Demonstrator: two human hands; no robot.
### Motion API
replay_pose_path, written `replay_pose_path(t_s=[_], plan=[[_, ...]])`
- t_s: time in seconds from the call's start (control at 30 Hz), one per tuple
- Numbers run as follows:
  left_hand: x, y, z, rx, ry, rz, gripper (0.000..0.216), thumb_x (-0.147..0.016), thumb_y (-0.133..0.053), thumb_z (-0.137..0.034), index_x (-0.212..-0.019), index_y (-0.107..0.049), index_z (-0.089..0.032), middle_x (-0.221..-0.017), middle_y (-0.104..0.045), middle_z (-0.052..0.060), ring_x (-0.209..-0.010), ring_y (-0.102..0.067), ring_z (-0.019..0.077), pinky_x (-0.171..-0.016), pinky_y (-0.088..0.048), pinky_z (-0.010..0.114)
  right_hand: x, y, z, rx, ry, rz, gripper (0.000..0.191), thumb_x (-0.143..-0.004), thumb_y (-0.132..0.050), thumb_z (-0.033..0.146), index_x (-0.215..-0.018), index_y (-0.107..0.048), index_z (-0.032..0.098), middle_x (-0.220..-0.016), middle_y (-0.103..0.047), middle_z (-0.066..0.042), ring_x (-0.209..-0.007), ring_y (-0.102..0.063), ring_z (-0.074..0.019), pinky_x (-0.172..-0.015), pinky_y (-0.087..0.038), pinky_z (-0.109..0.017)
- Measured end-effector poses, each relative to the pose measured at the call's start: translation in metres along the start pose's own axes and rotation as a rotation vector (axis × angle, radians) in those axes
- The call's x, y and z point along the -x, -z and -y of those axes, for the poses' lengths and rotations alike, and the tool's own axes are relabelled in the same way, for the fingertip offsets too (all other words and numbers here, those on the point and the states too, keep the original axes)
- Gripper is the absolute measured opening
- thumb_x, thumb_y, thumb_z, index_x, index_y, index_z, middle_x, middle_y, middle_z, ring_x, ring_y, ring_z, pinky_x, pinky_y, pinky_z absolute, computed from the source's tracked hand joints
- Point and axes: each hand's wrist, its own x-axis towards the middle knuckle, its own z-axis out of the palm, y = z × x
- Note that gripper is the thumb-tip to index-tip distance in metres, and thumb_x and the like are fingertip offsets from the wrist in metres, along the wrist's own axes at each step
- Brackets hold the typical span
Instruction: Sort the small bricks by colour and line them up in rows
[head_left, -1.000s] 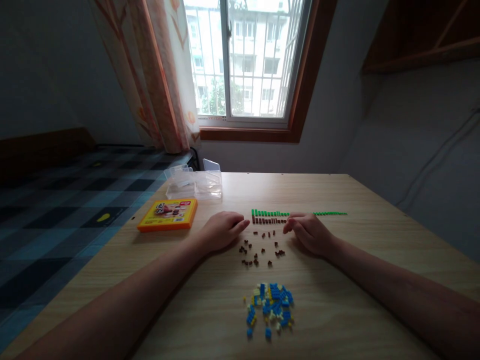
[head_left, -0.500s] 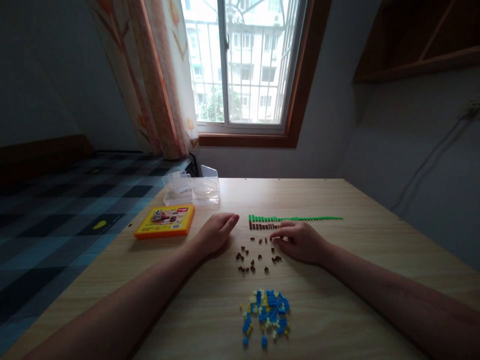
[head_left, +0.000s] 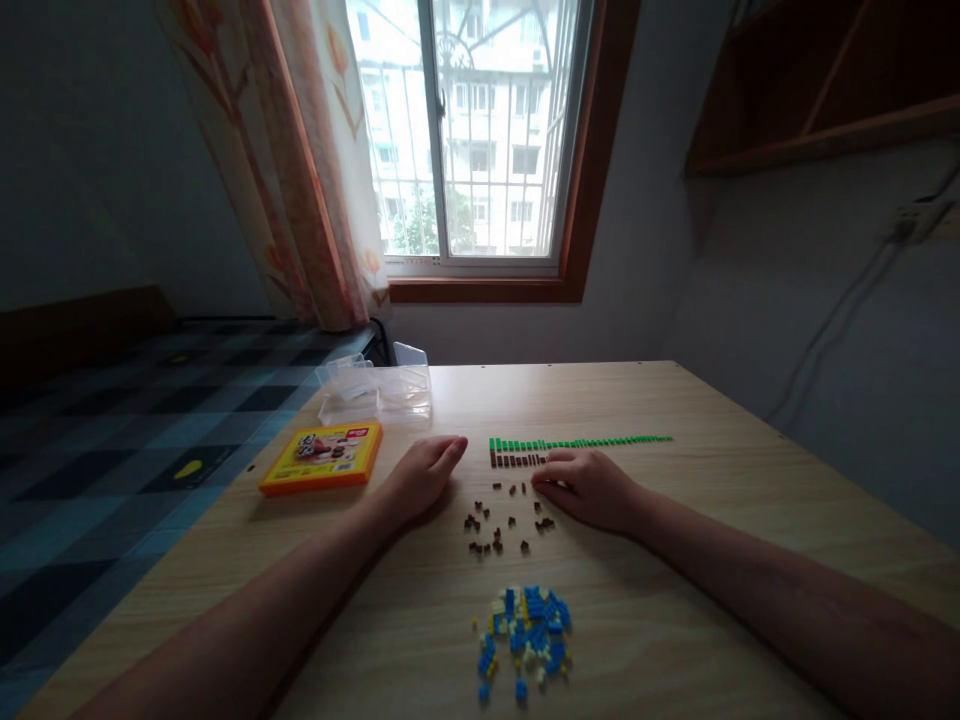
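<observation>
My right hand (head_left: 589,487) is low over the table, its thumb and forefinger pinched on a small brown building brick that the fingertips mostly hide. Just beyond it runs a short row of brown bricks (head_left: 514,461), lined up below a long row of green bricks (head_left: 592,443). Loose brown bricks (head_left: 497,545) lie scattered to the left of this hand and nearer to me. My left hand (head_left: 424,475) rests on its side left of the rows, fingers together and curled, with nothing visible in them.
Blue, yellow and cream bricks (head_left: 536,625) form a pile near the front. An orange-yellow box (head_left: 322,458) lies at the left, with clear plastic trays (head_left: 379,393) behind it. A bed with a checked cover (head_left: 187,430) adjoins the wooden table (head_left: 675,640).
The whole view has shifted slightly left and down. My right fingers have closed over the brown brick that showed at their tips. My left hand stays in place.
</observation>
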Motion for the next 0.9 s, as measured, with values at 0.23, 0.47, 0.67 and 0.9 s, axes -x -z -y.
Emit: replay_pose_path(t_s=[0.23, 0.47, 0.67, 0.9], plan=[[0.0, 0.0, -0.002, -0.005, 0.013, 0.006, 0.045, -0.092, -0.033, -0.054, -0.062, -0.041, -0.022, -0.061, -0.051, 0.0, -0.061, -0.047, 0.0178, -0.063, -0.039, 0.03, 0.002, -0.003, -0.002, -0.066, 0.008, -0.142, 0.023, -0.094, -0.055, 0.019, -0.102, -0.076, 0.021, -0.095, -0.073, -0.007, -0.078, -0.068, -0.0154, -0.072, -0.051, -0.025], [0.001, 0.001, -0.002, -0.009, 0.019, 0.019, 0.046, -0.092, -0.033, -0.055, -0.063, -0.042, -0.021, -0.062, -0.052, 0.0, -0.063, -0.048, 0.0183, -0.065, -0.039, 0.03, 0.002, -0.001, 0.003, -0.105, -0.04, -0.143, 0.018, -0.081, -0.06, 0.01, -0.085, -0.075, 0.018, -0.081, -0.07, -0.004, -0.059, -0.057, -0.0104, -0.056, -0.042, -0.021], [0.0, 0.0, -0.002, -0.011, 0.013, 0.025, 0.046, -0.093, -0.034, -0.055, -0.062, -0.042, -0.021, -0.062, -0.053, 0.0, -0.062, -0.048, 0.0182, -0.066, -0.04, 0.031, 0.004, 0.007, 0.006, -0.008, 0.022, -0.052, 0.015, -0.086, -0.059, 0.016, -0.083, -0.074, 0.02, -0.078, -0.068, -0.004, -0.062, -0.058, -0.012, -0.059, -0.041, -0.022], [0.001, 0.0, 0.0, -0.014, 0.017, 0.017, 0.045, -0.093, -0.035, -0.054, -0.064, -0.045, -0.021, -0.065, -0.056, 0.001, -0.065, -0.051, 0.0193, -0.066, -0.039, 0.031, 0.016, 0.028, -0.019, 0.051, 0.026, 0.021, 0.019, -0.089, -0.057, 0.018, -0.082, -0.074, 0.021, -0.074, -0.065, -0.002, -0.059, -0.055, -0.0109, -0.059, -0.04, -0.022]])
